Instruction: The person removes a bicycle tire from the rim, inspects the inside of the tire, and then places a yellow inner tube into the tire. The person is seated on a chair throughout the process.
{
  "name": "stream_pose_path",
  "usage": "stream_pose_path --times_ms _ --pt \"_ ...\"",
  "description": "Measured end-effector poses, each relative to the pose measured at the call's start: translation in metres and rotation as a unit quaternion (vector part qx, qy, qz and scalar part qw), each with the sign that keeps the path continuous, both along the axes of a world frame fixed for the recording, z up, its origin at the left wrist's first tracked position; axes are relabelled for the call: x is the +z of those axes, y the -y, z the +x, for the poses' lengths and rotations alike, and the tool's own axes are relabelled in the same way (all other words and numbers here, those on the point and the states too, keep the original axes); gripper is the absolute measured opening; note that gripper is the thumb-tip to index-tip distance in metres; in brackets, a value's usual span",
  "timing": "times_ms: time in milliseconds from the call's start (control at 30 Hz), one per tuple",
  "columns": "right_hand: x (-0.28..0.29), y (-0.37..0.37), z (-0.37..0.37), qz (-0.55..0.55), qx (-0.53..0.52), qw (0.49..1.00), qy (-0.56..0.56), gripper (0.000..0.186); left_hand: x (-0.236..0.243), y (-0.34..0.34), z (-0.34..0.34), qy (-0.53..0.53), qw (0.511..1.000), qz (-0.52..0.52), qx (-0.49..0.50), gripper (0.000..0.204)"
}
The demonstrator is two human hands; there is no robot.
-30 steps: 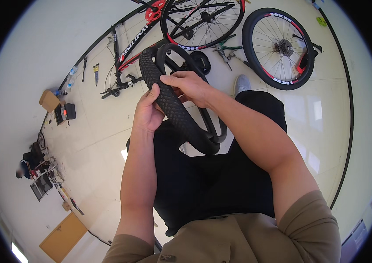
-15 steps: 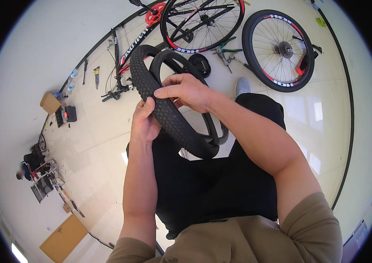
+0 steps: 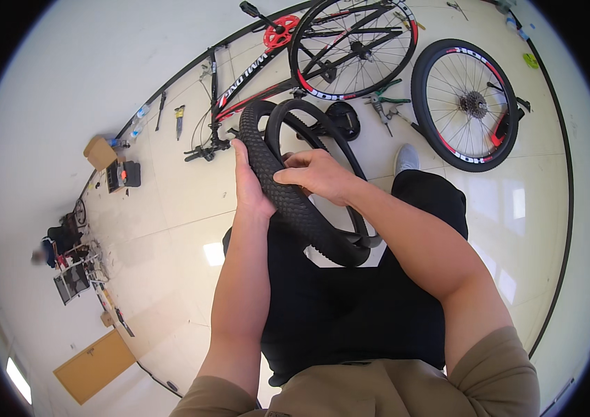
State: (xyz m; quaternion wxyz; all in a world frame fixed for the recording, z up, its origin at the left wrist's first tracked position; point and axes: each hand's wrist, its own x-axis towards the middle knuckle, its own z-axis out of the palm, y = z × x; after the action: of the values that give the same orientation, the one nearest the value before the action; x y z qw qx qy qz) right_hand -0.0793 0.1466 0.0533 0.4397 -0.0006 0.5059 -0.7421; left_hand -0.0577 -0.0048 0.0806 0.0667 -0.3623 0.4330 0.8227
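A black knobby bicycle tire (image 3: 267, 174) stands tilted above my lap. Inside it runs a smooth black ring that looks like an inner tube (image 3: 350, 156). My left hand (image 3: 251, 184) lies flat against the outer tread on the tire's left side, its fingers straight and partly hidden. From the right, my right hand (image 3: 319, 175) grips the near wall of the tire, thumb on the tread and fingers curled into the inside. What those fingers touch in there is hidden.
Ahead on the floor lie a black and red bicycle frame (image 3: 246, 80), a mounted wheel (image 3: 295, 59), and a loose wheel with a cassette (image 3: 416, 83). Green-handled pliers (image 3: 382, 104) lie between them. A cardboard box (image 3: 100, 153) and black case (image 3: 130, 174) sit at left.
My left thumb has come off the tread, and that hand has straightened against the tire's side. My right hand keeps its grip. The whole view has shifted slightly.
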Motion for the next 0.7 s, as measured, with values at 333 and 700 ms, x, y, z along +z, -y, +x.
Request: stream_pose_path --times_ms 333,700 --pt "-0.008 0.010 0.010 -0.008 -0.078 0.993 0.085 0.045 -0.009 0.002 -0.006 0.002 0.999 0.031 0.018 0.058" --pt "-0.022 0.027 0.014 0.211 -0.181 0.961 0.002 0.049 -0.021 -0.009 -0.015 0.007 1.000 0.006 -0.009 0.054"
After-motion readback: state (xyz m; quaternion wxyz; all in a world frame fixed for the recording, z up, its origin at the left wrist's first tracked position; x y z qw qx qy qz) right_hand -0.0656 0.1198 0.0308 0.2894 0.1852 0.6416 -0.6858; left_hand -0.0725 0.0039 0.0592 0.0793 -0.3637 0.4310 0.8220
